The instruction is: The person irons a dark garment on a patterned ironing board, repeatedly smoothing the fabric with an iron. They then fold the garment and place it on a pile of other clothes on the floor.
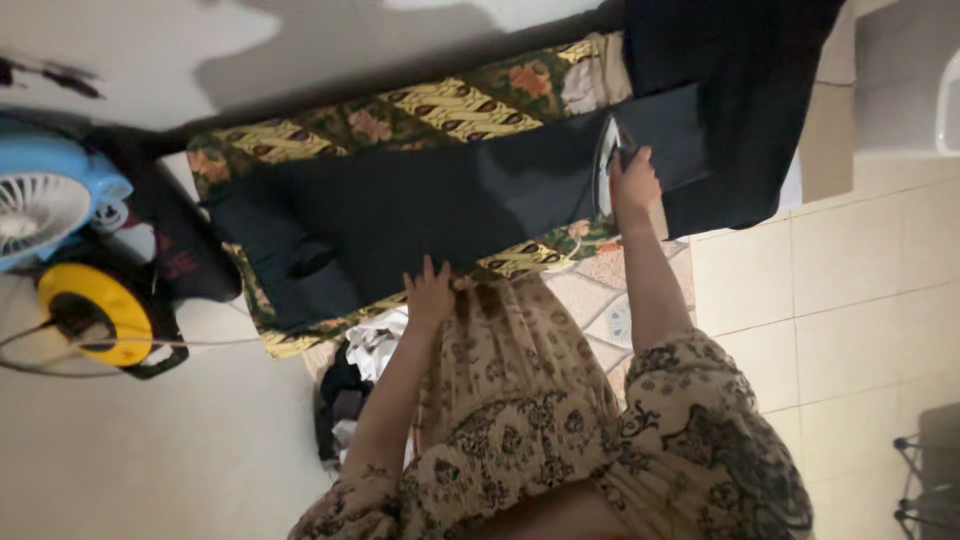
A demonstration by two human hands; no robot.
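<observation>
Your right hand point(634, 182) is closed around the handle of the iron point(607, 165), pressing its soleplate onto the dark cloth point(420, 210). The cloth lies spread along a batik-covered board point(450, 105), one end hanging off the far side, so the flat part gives you a smooth run. Your left hand point(430, 292) is open, fingers spread on the cloth's near edge, holding nothing; it seems to pin the fabric taut against the iron's pull. A blue fan point(45, 200) and a yellow one point(95, 312) stand beyond the board's end.
</observation>
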